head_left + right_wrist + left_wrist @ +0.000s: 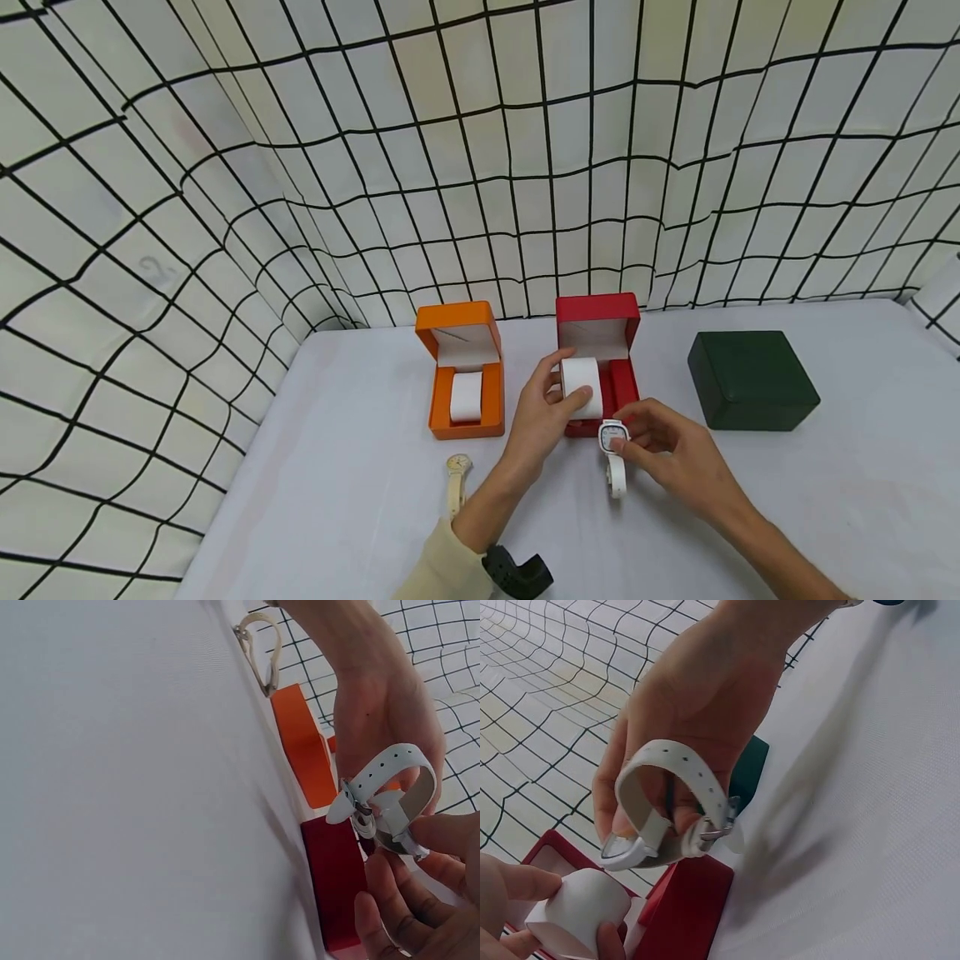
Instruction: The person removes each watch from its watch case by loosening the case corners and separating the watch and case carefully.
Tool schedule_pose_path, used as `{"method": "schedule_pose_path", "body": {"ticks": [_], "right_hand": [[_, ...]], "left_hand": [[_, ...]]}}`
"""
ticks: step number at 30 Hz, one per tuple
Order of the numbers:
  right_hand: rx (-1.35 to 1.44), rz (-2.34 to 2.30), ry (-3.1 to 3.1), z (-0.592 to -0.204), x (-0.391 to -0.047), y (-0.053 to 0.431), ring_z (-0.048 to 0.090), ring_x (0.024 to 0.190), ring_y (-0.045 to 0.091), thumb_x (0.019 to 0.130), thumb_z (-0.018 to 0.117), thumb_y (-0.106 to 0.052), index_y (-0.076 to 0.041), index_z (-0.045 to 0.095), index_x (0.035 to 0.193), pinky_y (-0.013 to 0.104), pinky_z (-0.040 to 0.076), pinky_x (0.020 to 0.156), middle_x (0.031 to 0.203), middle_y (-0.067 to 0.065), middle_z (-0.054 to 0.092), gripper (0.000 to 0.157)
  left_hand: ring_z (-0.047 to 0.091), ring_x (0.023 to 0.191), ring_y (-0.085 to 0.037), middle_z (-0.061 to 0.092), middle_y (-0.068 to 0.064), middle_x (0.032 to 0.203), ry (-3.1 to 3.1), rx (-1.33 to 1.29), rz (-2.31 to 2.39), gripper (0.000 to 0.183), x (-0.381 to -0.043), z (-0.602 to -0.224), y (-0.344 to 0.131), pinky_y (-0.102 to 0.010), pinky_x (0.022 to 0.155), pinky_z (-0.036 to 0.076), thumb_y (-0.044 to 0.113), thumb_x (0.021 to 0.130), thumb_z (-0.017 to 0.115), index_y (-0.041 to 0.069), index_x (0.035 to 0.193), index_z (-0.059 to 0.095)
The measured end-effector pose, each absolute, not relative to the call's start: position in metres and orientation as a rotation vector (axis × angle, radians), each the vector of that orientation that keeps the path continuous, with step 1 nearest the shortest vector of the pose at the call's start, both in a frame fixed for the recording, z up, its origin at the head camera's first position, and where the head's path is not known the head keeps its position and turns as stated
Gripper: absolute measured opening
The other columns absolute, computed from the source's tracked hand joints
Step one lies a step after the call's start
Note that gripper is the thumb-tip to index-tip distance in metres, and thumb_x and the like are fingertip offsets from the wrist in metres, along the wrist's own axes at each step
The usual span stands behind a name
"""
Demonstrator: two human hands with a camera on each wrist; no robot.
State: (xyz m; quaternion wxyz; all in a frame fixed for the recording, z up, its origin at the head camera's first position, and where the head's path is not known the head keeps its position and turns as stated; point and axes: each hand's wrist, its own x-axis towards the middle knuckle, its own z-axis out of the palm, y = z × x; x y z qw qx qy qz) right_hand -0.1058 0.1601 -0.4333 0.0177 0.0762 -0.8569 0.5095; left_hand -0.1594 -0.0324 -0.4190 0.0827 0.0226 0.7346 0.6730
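My left hand (542, 410) grips a white watch cushion (582, 387), thumb on its front and fingers at its far side, over the open red watch box (598, 307). Just right of it, my right hand (671, 450) pinches a white wristwatch (612, 436) by its case. The watch's buckled strap (676, 757) forms a loop, seen in the left wrist view. In that view the cushion (585, 907) sits between the left thumb and fingers, beside the watch. The right wrist view shows the watch (397, 795) in front of the left hand (386, 712).
An open orange watch box (442, 427) with a white cushion (466, 397) stands to the left. A cream wristwatch (457, 483) lies near my left forearm. At the right sits a closed dark green box (753, 379). Black netting (495, 177) over white cloth borders the table's back.
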Motion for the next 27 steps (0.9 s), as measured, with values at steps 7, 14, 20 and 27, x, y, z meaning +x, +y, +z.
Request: {"method": "schedule_pose_path", "body": {"ticks": [7, 14, 20, 27], "right_hand": [[0.239, 1.6, -2.7, -0.44, -0.103, 0.158, 0.067, 0.077, 0.006, 0.087, 0.086, -0.021, -0.018, 0.07, 0.114, 0.021, 0.058, 0.072, 0.09, -0.002, 0.072, 0.032], [0.23, 1.61, -2.75, -0.444, -0.102, 0.156, 0.066, 0.073, 0.007, 0.086, 0.086, -0.018, -0.018, 0.071, 0.111, 0.021, 0.058, 0.069, 0.087, -0.002, 0.072, 0.03], [0.241, 1.606, -2.789, -0.445, -0.1, 0.154, 0.065, 0.071, 0.007, 0.086, 0.086, -0.021, -0.016, 0.071, 0.11, 0.021, 0.058, 0.068, 0.086, -0.002, 0.072, 0.029], [0.261, 1.546, -2.816, -0.45, -0.099, 0.153, 0.063, 0.072, 0.004, 0.085, 0.087, -0.022, -0.019, 0.072, 0.108, 0.019, 0.053, 0.067, 0.083, -0.005, 0.072, 0.028]], "left_hand": [[0.068, 0.105, -0.019, 0.064, -0.013, 0.13, 2.199, 0.057, 1.998, 0.054, -0.16, -0.421, -0.032, -0.036, 0.096, 0.06, 0.021, 0.099, 0.07, 0.025, 0.15, 0.053], [0.067, 0.106, -0.018, 0.063, -0.013, 0.13, 2.192, 0.054, 1.984, 0.055, -0.158, -0.421, -0.032, -0.032, 0.093, 0.06, 0.023, 0.1, 0.069, 0.028, 0.151, 0.051], [0.066, 0.106, -0.018, 0.064, -0.012, 0.129, 2.199, 0.053, 1.974, 0.055, -0.159, -0.424, -0.032, -0.033, 0.091, 0.061, 0.024, 0.1, 0.07, 0.029, 0.151, 0.051], [0.066, 0.105, -0.017, 0.063, -0.013, 0.131, 2.205, 0.064, 1.962, 0.056, -0.159, -0.424, -0.033, -0.031, 0.089, 0.061, 0.025, 0.1, 0.069, 0.029, 0.152, 0.049]]}}
